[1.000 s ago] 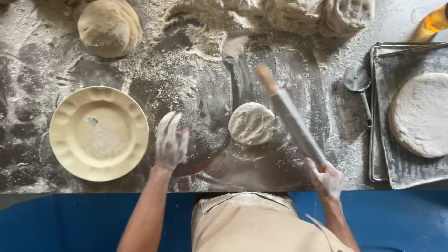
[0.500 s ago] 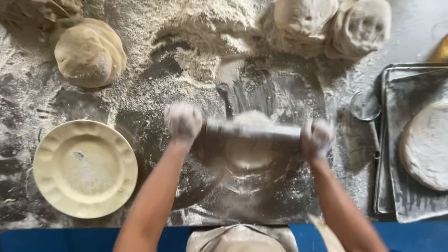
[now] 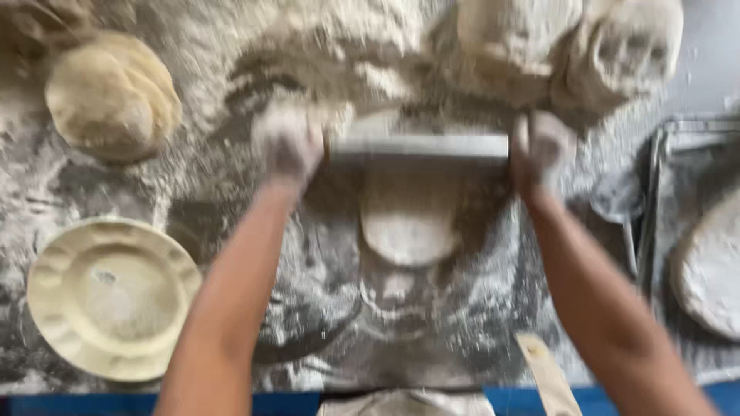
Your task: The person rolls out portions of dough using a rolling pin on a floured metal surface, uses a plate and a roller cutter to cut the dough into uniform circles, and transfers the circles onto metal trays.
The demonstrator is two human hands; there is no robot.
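Note:
Both of my flour-covered hands grip a grey rolling pin [image 3: 420,151] that lies crosswise on the floured worktop. My left hand [image 3: 287,143] holds its left end and my right hand [image 3: 542,146] holds its right end. Under and just behind the pin lies a flattened oval of dough [image 3: 410,223], stretched toward me. The picture is blurred by motion.
A cream scalloped plate [image 3: 58,262] with flour in it sits at the front left. A stack of flat dough rounds [image 3: 112,96] lies at the back left. Dough lumps [image 3: 570,46] sit at the back. A metal tray [image 3: 664,200] with a rolled round [image 3: 713,266] stands on the right.
My right hand brought the rolling pin over the dough, my left hand took its other end, and both hands have pushed it away across the dough, which has lengthened.

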